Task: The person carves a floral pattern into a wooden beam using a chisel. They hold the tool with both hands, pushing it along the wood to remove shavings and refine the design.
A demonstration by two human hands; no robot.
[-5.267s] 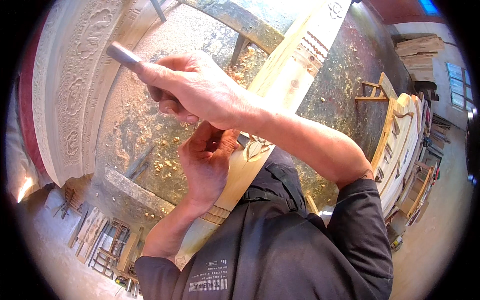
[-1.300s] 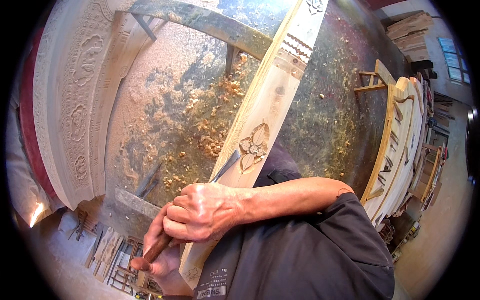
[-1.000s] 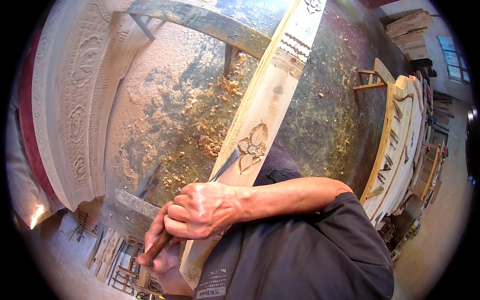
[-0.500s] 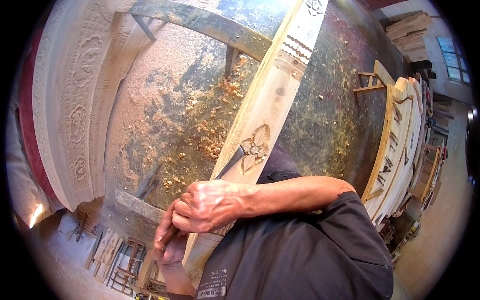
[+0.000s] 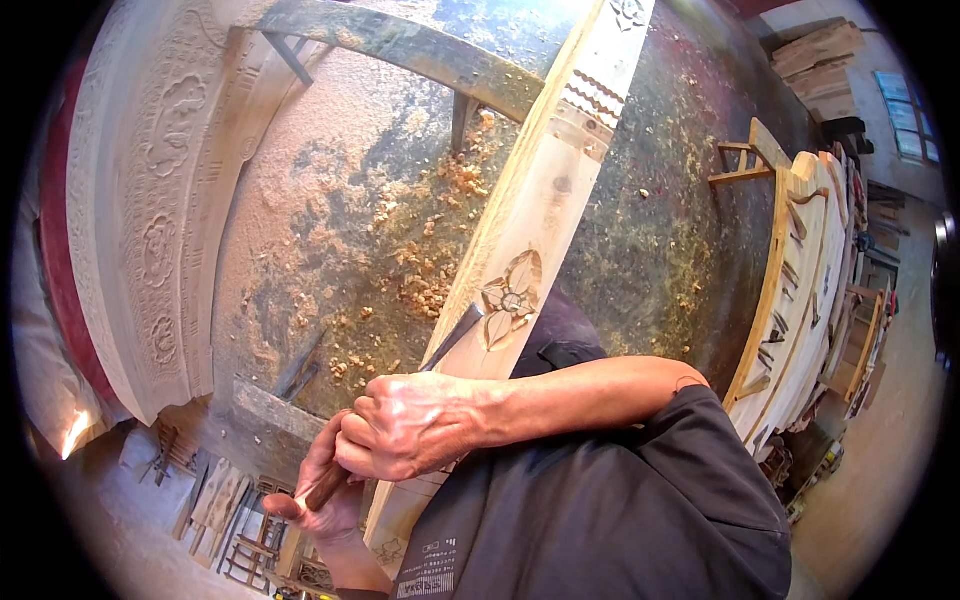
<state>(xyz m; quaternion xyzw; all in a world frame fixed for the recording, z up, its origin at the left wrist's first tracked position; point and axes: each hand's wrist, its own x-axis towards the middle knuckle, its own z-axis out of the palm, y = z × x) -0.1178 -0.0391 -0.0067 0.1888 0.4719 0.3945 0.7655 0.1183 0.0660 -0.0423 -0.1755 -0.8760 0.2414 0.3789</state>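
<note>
The right hand [image 5: 408,425] grips a chisel [image 5: 455,338], the left hand [image 5: 338,508] its handle end, blade beside the flower [image 5: 512,300] on the beam [image 5: 548,205] before the person: petals are already cut, while wood between flower and wavy bands [image 5: 593,98] is uncarved.

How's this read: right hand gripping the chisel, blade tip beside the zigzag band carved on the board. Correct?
Not quite: the head view shows the right hand gripping the chisel, but its blade tip is beside the carved flower. The zigzag band is farther up the board.
</note>
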